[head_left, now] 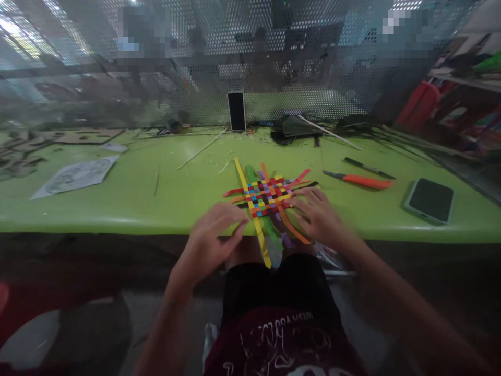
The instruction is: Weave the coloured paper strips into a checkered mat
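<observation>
Shorts [274, 287] are filling the view at 6 o'clock. Just beyond, a mat [268, 196] of coloured strips is lying on the green table [117, 203]. Its centre is sitting woven, but the ends are trailing loose. Left hand [211, 237] is hovering at its 7 o'clock, fingers seemingly spread through the blur. Right hand [319, 214] is pressing flat at 4 o'clock, gripping nothing. Knife [362, 181] and phone [429, 199] are lying at 3 o'clock, with mesh [313, 78] standing at 12.
</observation>
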A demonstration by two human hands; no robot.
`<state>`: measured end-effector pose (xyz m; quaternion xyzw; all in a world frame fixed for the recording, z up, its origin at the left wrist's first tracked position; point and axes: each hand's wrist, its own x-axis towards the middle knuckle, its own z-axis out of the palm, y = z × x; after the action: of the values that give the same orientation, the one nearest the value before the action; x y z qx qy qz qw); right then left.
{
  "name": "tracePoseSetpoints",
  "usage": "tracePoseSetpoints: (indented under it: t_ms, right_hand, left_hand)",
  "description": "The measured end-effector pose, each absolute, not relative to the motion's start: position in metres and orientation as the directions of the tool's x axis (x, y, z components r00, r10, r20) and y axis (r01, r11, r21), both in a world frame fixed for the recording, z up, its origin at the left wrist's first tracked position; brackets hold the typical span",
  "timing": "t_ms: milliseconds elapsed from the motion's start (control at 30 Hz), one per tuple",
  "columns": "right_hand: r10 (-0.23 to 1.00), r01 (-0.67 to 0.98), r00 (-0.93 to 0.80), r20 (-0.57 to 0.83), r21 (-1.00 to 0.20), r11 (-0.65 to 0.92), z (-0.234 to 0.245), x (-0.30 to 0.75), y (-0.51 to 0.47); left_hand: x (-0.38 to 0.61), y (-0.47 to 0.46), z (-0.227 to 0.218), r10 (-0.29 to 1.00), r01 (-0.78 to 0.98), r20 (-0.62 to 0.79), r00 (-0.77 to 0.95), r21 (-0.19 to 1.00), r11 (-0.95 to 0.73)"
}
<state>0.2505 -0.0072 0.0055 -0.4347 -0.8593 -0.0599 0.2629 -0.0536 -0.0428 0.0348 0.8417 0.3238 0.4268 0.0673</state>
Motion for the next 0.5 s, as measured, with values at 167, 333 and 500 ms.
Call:
tracePoseSetpoints:
  t_ms: [167, 333, 500]
  right_hand:
    - [0.760, 0.781, -0.542, 0.358, -0.118, 0.613, 0.005, 0.253, 0.016]
    - [0.759, 0.774, -0.524, 0.387, -0.156, 0.614, 0.001, 0.253, 0.014]
    - [0.740, 0.764, -0.519, 0.428, -0.155, 0.626, -0.001, 0.250, 0.011]
  left_hand:
    - [-0.045, 0.017, 0.002, 0.688, 0.633, 0.478, 0.546, 0.302, -0.713]
    - [-0.043, 0.016, -0.002, 0.676, 0.618, 0.447, 0.585, 0.294, -0.729]
    - [-0.037, 0.014, -0.001, 0.670, 0.617, 0.477, 0.569, 0.291, -0.731]
